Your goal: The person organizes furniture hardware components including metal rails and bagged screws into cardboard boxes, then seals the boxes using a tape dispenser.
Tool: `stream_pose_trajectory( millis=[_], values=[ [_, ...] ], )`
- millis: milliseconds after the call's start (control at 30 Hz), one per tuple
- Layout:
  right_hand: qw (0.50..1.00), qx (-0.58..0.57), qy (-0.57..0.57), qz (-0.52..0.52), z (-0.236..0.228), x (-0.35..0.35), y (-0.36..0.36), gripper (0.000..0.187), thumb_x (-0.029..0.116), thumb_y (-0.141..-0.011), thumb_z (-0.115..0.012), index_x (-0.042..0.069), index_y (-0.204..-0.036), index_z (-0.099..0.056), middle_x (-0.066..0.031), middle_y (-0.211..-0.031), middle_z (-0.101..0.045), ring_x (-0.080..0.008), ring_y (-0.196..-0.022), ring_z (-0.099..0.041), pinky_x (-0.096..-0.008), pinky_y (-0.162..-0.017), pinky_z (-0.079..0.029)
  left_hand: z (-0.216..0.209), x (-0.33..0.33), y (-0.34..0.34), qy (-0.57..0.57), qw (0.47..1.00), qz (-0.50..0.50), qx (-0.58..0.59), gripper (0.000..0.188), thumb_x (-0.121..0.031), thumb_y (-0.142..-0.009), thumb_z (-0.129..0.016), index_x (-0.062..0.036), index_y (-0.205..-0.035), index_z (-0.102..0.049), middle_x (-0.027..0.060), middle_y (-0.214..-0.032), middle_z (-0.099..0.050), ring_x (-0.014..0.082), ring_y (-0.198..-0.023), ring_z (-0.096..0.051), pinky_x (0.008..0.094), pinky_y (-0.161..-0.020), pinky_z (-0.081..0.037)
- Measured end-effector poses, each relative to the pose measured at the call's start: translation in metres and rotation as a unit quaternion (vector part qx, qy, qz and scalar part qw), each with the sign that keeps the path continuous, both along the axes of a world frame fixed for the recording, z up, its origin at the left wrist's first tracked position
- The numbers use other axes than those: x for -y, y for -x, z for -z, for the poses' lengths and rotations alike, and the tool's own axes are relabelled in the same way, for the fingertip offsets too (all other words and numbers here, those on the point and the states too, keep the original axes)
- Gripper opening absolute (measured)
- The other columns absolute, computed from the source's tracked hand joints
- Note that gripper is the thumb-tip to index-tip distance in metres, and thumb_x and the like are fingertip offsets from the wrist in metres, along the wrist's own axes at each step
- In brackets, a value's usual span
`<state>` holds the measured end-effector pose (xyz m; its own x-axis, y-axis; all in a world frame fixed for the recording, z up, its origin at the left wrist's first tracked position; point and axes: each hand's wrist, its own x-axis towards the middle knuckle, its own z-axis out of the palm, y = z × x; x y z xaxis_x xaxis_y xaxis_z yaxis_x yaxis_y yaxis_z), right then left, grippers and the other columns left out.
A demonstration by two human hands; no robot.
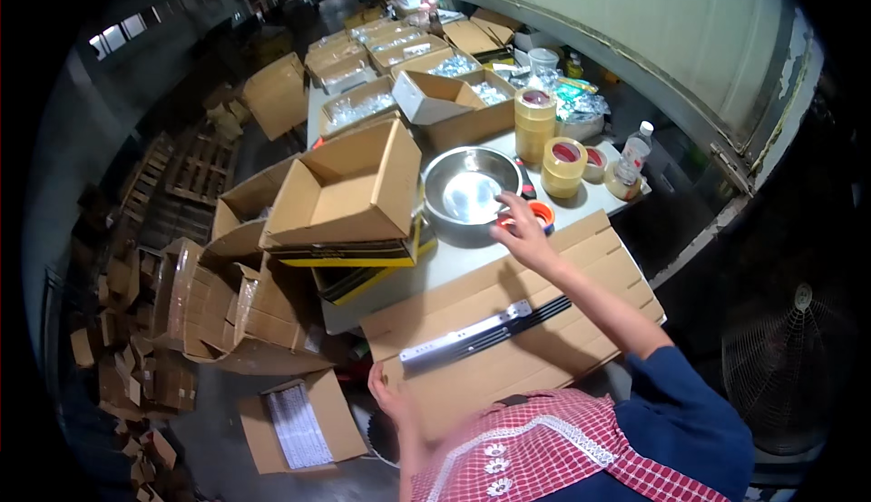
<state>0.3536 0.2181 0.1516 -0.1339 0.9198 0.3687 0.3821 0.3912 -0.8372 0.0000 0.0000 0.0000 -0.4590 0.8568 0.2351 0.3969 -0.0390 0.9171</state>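
Workbench in use, seen from above. We judge the work in hand to be partway: the metal rails [464, 333], silvery and black, are laid out side by side on a flat cardboard sheet [508, 373], but we see no wrapping or tape on them, and the sheet is unfolded. Whether any parts are still missing, we cannot tell.

The left hand [390, 399] is loosely curled at the sheet's near left edge; its grip is blurred. The right hand [521, 230] reaches past the sheet to the rim of a steel bowl [443, 182], fingers bent and partly spread; we cannot tell whether they hold anything.

The pale table [449, 263] also carries tape rolls [564, 166], a clear bottle [633, 154], an open carton [337, 228] and, farther back, boxes of small packets [454, 66]. Around it we note wooden pallets [200, 166], a fan [798, 366] and a pale green wall [617, 12].
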Motion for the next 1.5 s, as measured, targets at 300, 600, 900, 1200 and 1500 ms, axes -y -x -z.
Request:
stream_pose_trajectory(
  millis=[300,600,900,1200,1500],
  values=[
    [0.865,0.301,-0.380,-0.130,-0.134,-0.043,0.137,0.078,0.026,-0.083,-0.075,0.012,-0.152,-0.042,-0.0222,-0.160,-0.033,-0.0376,-0.149,-0.031,-0.0694,-0.122,-0.004,-0.005,0.011,0.034,0.014,0.989,-0.065,-0.134,0.045,-0.001,-0.087,-0.067,0.0003,-0.131,-0.057,0.0173,-0.138,-0.053,0.0352,-0.132,-0.050,0.0431,-0.113,-0.039],
    [0.865,0.247,-0.430,-0.074,-0.160,-0.092,0.163,0.018,0.015,-0.075,-0.069,0.007,-0.091,-0.065,-0.0117,-0.088,-0.070,-0.0302,-0.095,-0.067,-0.0417,-0.092,-0.049,0.015,0.017,0.023,0.053,0.992,-0.094,-0.064,0.034,0.002,-0.087,-0.059,-0.0011,-0.121,-0.060,0.0177,-0.124,-0.060,0.0357,-0.119,-0.058,0.0430,-0.102,-0.047],
    [0.806,0.244,-0.529,0.105,-0.205,-0.172,0.123,0.018,0.013,-0.081,-0.068,0.011,-0.099,-0.066,-0.0058,-0.091,-0.069,-0.0252,-0.095,-0.065,-0.0415,-0.096,-0.046,0.011,0.009,0.019,-0.005,0.987,-0.097,-0.127,0.030,0.003,-0.087,-0.058,0.0003,-0.117,-0.058,0.0198,-0.122,-0.060,0.0394,-0.116,-0.058,0.0462,-0.099,-0.048],
    [0.838,0.463,-0.207,-0.202,-0.143,-0.077,0.199,0.041,0.022,-0.086,-0.070,0.005,-0.122,-0.058,-0.0182,-0.103,-0.070,-0.0360,-0.104,-0.068,-0.0499,-0.096,-0.050,0.001,0.020,0.024,0.045,0.991,-0.086,-0.096,0.033,-0.002,-0.091,-0.053,-0.0004,-0.123,-0.058,0.0212,-0.122,-0.062,0.0416,-0.115,-0.060,0.0468,-0.100,-0.047],
    [0.832,0.429,-0.189,-0.295,-0.086,-0.051,0.152,0.036,0.008,-0.074,-0.065,0.001,-0.108,-0.057,-0.0202,-0.073,-0.064,-0.0395,-0.073,-0.068,-0.0502,-0.066,-0.053,0.000,0.021,0.024,0.047,0.993,-0.083,-0.072,0.032,-0.004,-0.092,-0.054,-0.0010,-0.123,-0.061,0.0201,-0.121,-0.065,0.0398,-0.113,-0.062,0.0454,-0.098,-0.049]
  ],
)
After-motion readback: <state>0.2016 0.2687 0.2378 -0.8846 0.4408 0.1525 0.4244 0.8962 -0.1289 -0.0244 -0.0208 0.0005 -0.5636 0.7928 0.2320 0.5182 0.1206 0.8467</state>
